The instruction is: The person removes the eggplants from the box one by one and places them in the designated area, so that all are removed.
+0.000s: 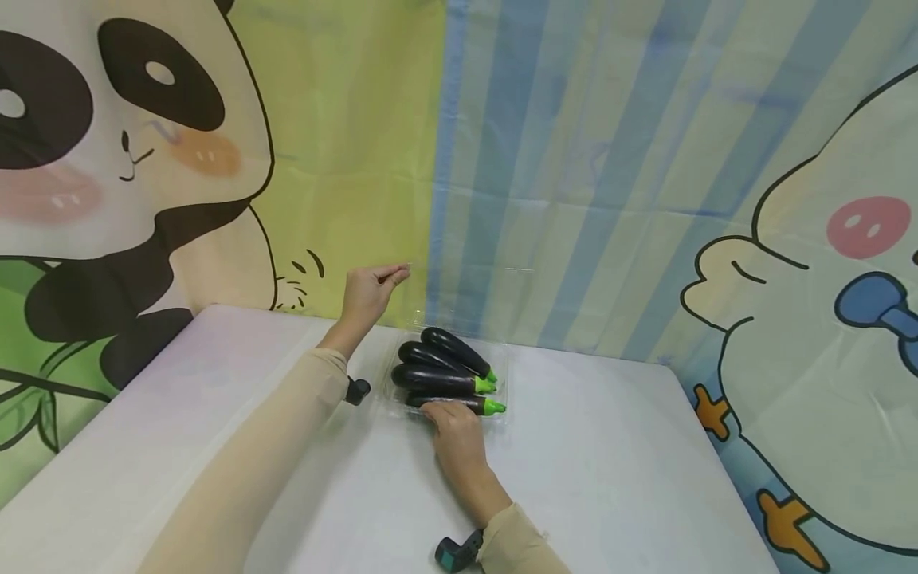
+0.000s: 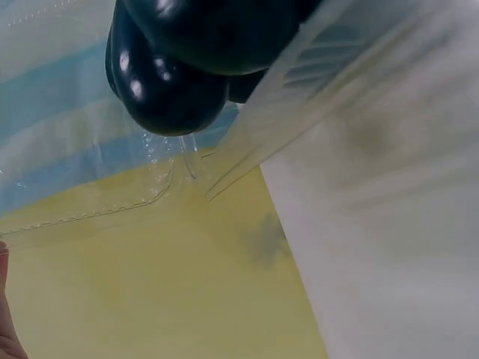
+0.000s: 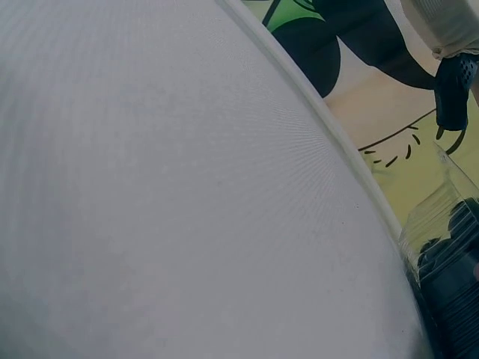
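**A:** Give me the biggest things first.

**B:** Behind everything I see a cartoon backdrop, soft printed cloth with a panda, blue stripes and a pale round creature. Below it is the table under a smooth white cover with a fine weave (the right wrist view shows the texture well).

**A:** And what are you working on?

**B:** A clear plastic box near the back of the table, thin, glossy and hard to make out. Its lid is swung up and stands open, hinged at the back as far as I can judge. Inside lie four eggplants, long, dark purple and shiny with bright green stem ends, packed side by side.

**A:** The hands?

**B:** My left hand is raised above the table, thumb and forefinger pinched on the lid's front edge, holding it up. My right hand lies over the box's near edge, fingers fairly flat on the nearest eggplant; I cannot tell whether they curl around it.

**A:** How far along?

**B:** I'd judge the opening is done. All four eggplants are in the box, so whatever is to happen with them is not yet done.
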The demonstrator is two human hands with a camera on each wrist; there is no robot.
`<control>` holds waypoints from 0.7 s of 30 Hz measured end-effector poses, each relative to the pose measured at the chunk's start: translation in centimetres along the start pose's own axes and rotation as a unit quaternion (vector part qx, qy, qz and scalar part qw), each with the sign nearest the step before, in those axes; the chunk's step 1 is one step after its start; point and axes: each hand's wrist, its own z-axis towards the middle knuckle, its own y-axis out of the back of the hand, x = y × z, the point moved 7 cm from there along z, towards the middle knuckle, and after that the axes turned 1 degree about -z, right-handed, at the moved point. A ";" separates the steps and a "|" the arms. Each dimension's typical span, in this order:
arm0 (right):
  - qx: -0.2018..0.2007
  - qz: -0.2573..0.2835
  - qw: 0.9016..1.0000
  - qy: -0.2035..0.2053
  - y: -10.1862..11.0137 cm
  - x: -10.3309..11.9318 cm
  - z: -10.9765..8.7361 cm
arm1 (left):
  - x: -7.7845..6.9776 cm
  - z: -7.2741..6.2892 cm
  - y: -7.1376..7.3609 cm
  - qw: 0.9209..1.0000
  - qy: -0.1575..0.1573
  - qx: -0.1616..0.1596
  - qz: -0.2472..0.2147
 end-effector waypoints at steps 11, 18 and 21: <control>0.005 -0.004 1.000 -0.011 0.2 -0.4 -0.1 | 1.7 2.3 -1.5 0.994 0.095 0.052 -0.007; 0.005 -0.001 1.000 -0.012 0.2 -0.1 0.0 | 3.5 2.3 -1.6 0.986 0.158 0.048 -0.036; 0.000 -0.001 1.000 -0.009 0.2 0.0 0.1 | 4.1 2.2 -1.7 0.983 0.172 0.045 -0.044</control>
